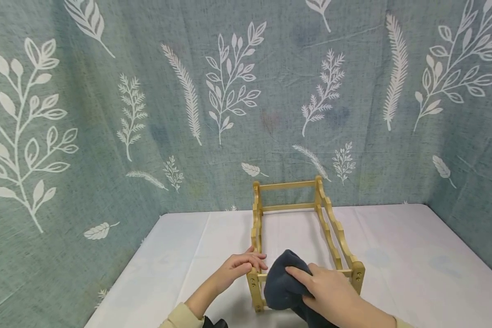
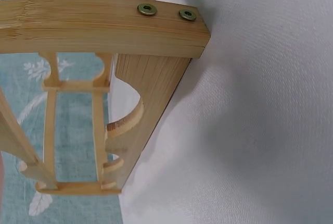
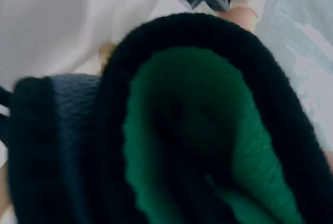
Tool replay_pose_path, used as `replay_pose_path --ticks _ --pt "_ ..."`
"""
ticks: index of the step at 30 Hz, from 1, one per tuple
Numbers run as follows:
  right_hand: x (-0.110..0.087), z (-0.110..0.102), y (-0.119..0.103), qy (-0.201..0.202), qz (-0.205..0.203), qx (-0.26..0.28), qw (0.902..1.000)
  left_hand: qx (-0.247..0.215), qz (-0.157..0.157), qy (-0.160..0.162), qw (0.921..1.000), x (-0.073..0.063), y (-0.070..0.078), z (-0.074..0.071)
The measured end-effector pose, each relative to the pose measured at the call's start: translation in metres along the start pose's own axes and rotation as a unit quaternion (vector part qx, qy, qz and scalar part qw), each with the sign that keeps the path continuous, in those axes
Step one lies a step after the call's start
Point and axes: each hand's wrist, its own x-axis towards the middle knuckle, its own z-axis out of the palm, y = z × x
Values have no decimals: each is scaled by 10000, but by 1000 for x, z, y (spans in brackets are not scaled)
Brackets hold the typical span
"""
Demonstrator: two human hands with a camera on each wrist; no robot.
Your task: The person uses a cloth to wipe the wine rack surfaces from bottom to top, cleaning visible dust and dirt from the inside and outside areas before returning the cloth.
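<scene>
A light wooden rack [image 1: 339,237] with scalloped side rails stands on the white table. My left hand [image 1: 239,269] grips its near left corner, fingers lying over the side rail. That hand is almost wholly outside the left wrist view, where the rack's end bar [image 2: 93,26] with two bolts shows close up. My right hand [image 1: 332,291] pinches a folded dark blue cloth [image 1: 284,280] in front of the rack's near crossbar. In the right wrist view the cloth [image 3: 192,31] is bent into a loop, its green inner face showing. It hides part of the crossbar.
The white table [image 1: 406,255] spreads out on both sides of the rack. A grey-green curtain [image 1: 270,114] with white leaf prints hangs behind and beside it. A black object [image 1: 214,322] shows near the left wrist at the bottom edge.
</scene>
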Motion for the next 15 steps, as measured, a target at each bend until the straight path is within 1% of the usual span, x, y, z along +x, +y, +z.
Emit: replay_pose_path --ticks 3,5,7,9,11,13,15 --pt "-16 -6 14 16 355 -107 9993 -48 -4 -51 10000 0 -2 0" --pt "-26 -10 22 -20 665 -227 9975 -5 84 -80 9999 0 -3 0" --pt "-34 -14 31 -159 1026 -330 9940 8 202 -102 9997 0 -4 0" --pt "-41 -18 40 -419 1425 -384 9882 88 270 -72 9996 0 -4 1" --pt "-49 -20 47 -645 1747 -343 9819 191 288 -16 9994 0 -3 2" --pt "-55 -22 55 -789 1885 -239 9786 279 255 21 9993 0 -3 4" --pt "-59 -25 61 -935 1984 64 9756 322 211 43 9992 0 -3 6"
